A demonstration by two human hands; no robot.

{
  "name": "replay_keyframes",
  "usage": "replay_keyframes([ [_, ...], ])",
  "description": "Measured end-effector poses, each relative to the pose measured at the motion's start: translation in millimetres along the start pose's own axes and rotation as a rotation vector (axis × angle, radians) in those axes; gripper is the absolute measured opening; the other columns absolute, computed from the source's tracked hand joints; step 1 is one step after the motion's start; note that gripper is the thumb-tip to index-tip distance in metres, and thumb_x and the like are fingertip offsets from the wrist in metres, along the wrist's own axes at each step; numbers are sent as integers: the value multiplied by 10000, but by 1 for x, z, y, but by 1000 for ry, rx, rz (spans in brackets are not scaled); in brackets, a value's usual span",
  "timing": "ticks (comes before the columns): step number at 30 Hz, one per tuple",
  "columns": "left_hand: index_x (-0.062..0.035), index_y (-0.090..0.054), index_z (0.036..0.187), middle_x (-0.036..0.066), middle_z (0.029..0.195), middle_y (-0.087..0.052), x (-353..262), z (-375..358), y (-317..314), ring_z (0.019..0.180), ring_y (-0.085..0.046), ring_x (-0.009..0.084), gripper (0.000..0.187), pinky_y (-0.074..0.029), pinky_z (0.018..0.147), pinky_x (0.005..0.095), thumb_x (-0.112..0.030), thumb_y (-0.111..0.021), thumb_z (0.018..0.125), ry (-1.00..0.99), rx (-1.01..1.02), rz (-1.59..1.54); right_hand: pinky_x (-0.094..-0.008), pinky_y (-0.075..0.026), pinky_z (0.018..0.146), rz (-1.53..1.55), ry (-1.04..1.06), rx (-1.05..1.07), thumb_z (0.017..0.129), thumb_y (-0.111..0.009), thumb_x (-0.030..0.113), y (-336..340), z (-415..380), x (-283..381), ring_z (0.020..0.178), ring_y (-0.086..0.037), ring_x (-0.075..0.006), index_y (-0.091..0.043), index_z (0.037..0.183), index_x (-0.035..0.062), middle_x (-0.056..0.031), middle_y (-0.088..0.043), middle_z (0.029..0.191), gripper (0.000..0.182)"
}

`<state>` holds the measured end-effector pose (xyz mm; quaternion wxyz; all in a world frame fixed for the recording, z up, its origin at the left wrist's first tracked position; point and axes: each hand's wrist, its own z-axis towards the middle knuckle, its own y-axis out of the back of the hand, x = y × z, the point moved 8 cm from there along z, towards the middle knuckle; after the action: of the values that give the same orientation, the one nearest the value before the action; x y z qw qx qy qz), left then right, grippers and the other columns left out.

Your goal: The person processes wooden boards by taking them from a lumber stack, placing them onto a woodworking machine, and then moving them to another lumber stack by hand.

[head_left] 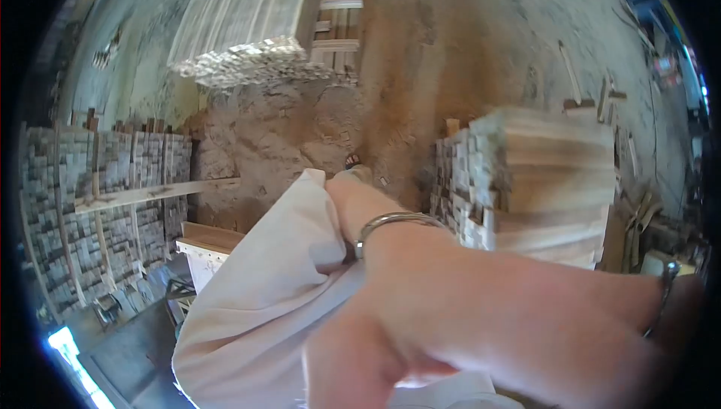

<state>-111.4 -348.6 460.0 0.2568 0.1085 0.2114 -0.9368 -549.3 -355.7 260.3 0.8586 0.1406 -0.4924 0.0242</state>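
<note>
Bare skin, blurred and very close to the camera, fills the lower right. My right hand (458, 296) seems to be part of it, reaching in from the right edge, but its fingers are not clear. A silvery bangle (398, 218) circles a wrist or forearm near the middle, and a darker bracelet (664, 296) shows at the right edge. Pale beige clothing (263, 296) lies beside and under the bare skin. I cannot separate my left hand from the overlapping skin. No held object is visible. A foot in a dark sandal (353, 160) shows beyond the clothing.
Stacked wooden slats (240, 15) stand ahead beside a slatted wooden pallet (338, 45). Another wood stack (559, 161) is close on the right. On the left, piled wood ends (113, 184) have a plank (154, 196) sticking out. A long-handled tool (574, 90) lies at upper right.
</note>
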Motion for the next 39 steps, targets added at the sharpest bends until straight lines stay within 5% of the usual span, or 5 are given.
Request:
replay_keyframes([
  [15, 29, -610, 1134, 163, 1004, -585, -218, -14, 216, 866, -611, 251, 340, -491, 733, 360, -90, -614, 815, -142, -165, 341, -290, -414, 617, 507, -245, 852, 893, -450, 132, -324, -362, 76, 753, -487, -153, -519, 790, 85, -58, -488, 850, 132],
  [19, 30, -610, 1130, 160, 990, -578, -261, -42, 306, 854, -612, 246, 348, -492, 719, 361, -93, -619, 805, 79, -358, 911, -271, -394, 532, 302, -137, 1783, 910, -493, 211, -422, -606, 76, 613, -491, -118, -558, 842, 99, 1, -536, 734, 146],
  [22, -20, -612, 1140, 156, 992, -586, -263, -107, 392, 972, -575, 288, 384, -467, 843, 375, -91, -664, 766, 511, -459, 1620, -299, -430, 540, 72, -665, 2150, 909, -517, 291, -419, -736, 99, 573, -500, -145, -594, 797, 101, -2, -545, 666, 233],
  [28, 34, -464, 1252, 242, 1248, -488, -281, -384, 625, 1189, -430, 428, 614, -341, 1028, 467, -277, -676, 766, 1533, -777, 1719, -304, -446, 584, -298, -179, 2196, 889, -569, 364, -457, -900, 62, 649, -556, -159, -652, 911, -4, -58, -626, 797, 378],
  [39, 96, -235, 1403, 306, 1480, -156, -255, -470, 744, 1392, -97, 455, 778, -105, 1129, 537, -206, -608, 791, 1387, -416, 2060, -356, -455, 748, -276, -505, 1811, 916, -516, 427, -539, -1073, -31, 869, -571, -209, -595, 1121, -12, -92, -628, 956, 491],
])
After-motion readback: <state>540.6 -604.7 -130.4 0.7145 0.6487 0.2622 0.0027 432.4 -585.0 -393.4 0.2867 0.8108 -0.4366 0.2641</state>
